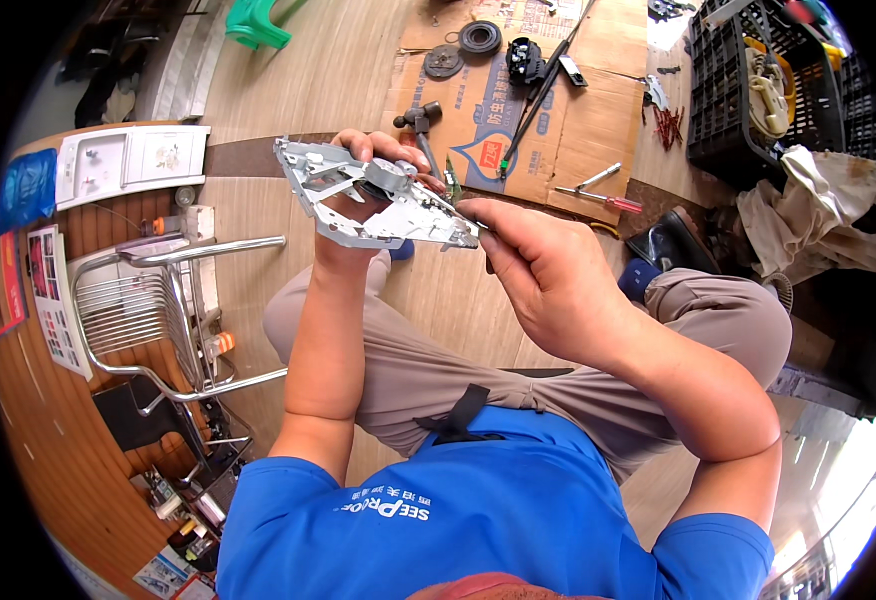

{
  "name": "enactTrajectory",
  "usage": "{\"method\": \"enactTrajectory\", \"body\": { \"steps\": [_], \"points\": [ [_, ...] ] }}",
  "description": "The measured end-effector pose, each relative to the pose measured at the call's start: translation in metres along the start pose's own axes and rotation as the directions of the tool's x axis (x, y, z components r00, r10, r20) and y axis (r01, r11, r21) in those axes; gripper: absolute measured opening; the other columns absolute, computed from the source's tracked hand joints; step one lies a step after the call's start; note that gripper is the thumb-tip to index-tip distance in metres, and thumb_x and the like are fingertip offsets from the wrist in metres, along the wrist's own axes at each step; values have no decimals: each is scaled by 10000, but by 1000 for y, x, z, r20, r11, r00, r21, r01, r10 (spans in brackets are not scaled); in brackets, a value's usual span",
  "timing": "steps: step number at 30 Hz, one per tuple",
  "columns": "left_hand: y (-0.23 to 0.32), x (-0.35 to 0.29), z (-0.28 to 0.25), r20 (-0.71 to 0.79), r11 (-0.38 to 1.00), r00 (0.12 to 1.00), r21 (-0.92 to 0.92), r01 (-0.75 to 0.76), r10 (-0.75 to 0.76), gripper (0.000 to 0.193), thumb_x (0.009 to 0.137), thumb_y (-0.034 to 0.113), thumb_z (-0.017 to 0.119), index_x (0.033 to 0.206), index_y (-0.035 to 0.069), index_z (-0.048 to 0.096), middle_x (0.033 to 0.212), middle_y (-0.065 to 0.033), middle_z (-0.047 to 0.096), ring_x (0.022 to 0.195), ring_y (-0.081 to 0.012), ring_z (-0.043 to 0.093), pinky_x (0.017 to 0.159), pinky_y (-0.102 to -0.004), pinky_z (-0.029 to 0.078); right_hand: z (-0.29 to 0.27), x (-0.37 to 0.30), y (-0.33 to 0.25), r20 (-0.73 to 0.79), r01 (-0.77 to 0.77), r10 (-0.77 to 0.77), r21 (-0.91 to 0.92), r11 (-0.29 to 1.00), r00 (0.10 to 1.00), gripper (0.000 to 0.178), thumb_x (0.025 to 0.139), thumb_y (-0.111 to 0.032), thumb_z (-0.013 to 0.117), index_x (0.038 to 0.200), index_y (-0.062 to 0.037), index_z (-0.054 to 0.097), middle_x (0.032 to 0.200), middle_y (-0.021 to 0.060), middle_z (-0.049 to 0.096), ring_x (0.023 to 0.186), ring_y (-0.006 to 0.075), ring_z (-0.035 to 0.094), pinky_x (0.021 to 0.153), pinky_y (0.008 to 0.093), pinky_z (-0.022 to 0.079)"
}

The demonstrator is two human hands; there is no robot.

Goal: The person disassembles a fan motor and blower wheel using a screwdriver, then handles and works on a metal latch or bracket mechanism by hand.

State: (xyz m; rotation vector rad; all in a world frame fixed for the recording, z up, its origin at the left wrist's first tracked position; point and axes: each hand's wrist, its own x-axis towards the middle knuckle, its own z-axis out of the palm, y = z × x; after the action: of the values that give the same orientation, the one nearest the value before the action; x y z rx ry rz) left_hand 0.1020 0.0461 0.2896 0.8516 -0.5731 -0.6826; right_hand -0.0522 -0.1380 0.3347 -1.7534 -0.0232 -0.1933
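Up in front of my knees, my left hand (pixel 356 146) holds a flat silver metal frame (pixel 413 222) with cut-outs, tilted. Its fingers wrap over the far edge and the palm supports it from below. A round grey motor-like part (pixel 388 176) sits on the frame, and a small green circuit board (pixel 452 180) stands at its far right edge. My right hand (pixel 558 275) is pinched closed at the frame's right end. Whatever lies between its thumb and forefinger is hidden. Just beyond the frame, a hammer (pixel 420 118) lies with its head on the cardboard.
A cardboard sheet (pixel 608 110) on the floor bears a black ring (pixel 480 38), a grey disc (pixel 444 62), dark rods and a red-handled screwdriver (pixel 623 204). At right stand a black crate (pixel 723 145) and crumpled cloth (pixel 818 215). A metal-framed chair (pixel 138 310) is left; a green stool (pixel 255 22) far left.
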Motion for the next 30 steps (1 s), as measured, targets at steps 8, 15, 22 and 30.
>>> {"method": "enactTrajectory", "body": {
  "steps": [8,15,22,30],
  "points": [
    [-2,0,0,21,999,1000,-46,-2,3,291,969,399,553,994,122,466,1057,-120,566,1062,-306,556,887,-524,547,0,-1,-1,7,-11,11,1,1000,1000,244,892,-38,545,1127,10,590,857,232,621,823,414,605,705,468,476],
    [1,1,1,7,999,1000,-43,18,-18,282,1002,380,487,975,99,474,1017,-147,567,1043,-331,565,861,-543,561,0,-2,4,14,10,-9,-38,999,1000,257,887,-42,554,1139,-9,598,830,209,603,800,405,593,688,477,471],
    [3,1,3,-14,993,999,-110,38,-40,253,938,253,615,959,60,453,1025,-189,579,1034,-369,602,820,-531,592,-15,-1,-6,154,84,-20,-418,905,988,318,837,-49,567,1152,-33,607,813,155,546,780,339,598,650,436,496],
    [1,-1,1,30,999,999,20,42,-42,284,924,278,640,960,65,455,1008,-181,586,1044,-368,590,815,-528,588,-22,3,-9,216,321,-238,-662,677,947,336,806,-84,581,1138,-41,601,800,97,520,747,260,610,600,374,519]
  ]
}}
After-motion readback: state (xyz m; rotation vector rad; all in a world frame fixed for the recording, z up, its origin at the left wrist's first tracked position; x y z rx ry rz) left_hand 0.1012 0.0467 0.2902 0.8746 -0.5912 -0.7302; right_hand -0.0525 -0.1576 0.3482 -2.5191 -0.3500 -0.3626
